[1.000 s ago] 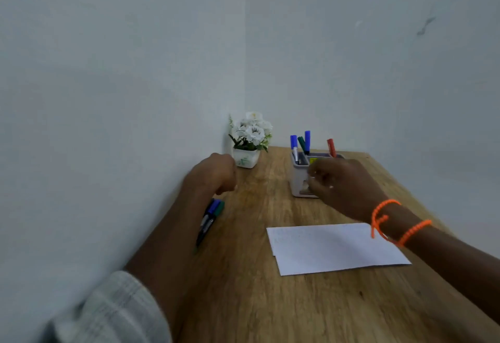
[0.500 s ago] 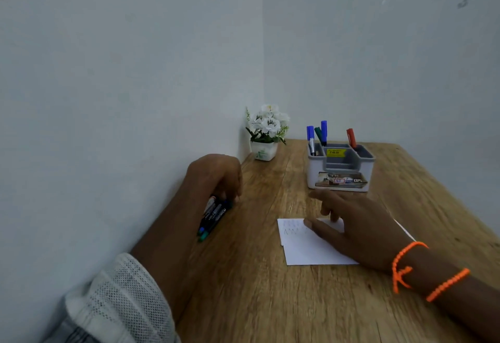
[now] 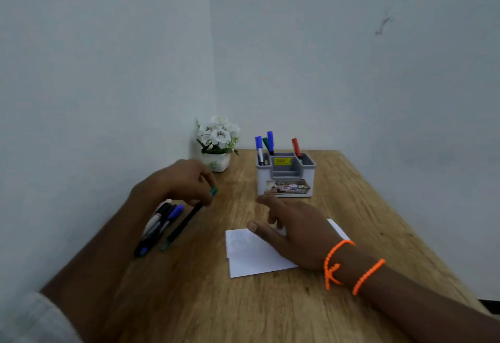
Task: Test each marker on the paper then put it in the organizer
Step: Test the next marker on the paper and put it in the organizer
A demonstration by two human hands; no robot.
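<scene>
My left hand (image 3: 184, 183) pinches a black marker with a green cap (image 3: 186, 221) near its capped end, lifting it off the table. Beside it lie a few more markers (image 3: 159, 226) close to the left wall, one with a blue cap. My right hand (image 3: 295, 231) rests with relaxed fingers on the white paper (image 3: 251, 259), which bears faint scribbles. Behind it stands the grey organizer (image 3: 286, 180) holding two blue markers, a green one and a red marker (image 3: 295, 145).
A small white pot of white flowers (image 3: 217, 144) sits in the corner at the back left. The wooden table (image 3: 243, 310) meets walls at the left and the back. Its right edge runs diagonally at the right.
My left hand has picked up the green-capped marker from the pile. My right hand came back from the organizer and settled on the paper. The camera tilted.
</scene>
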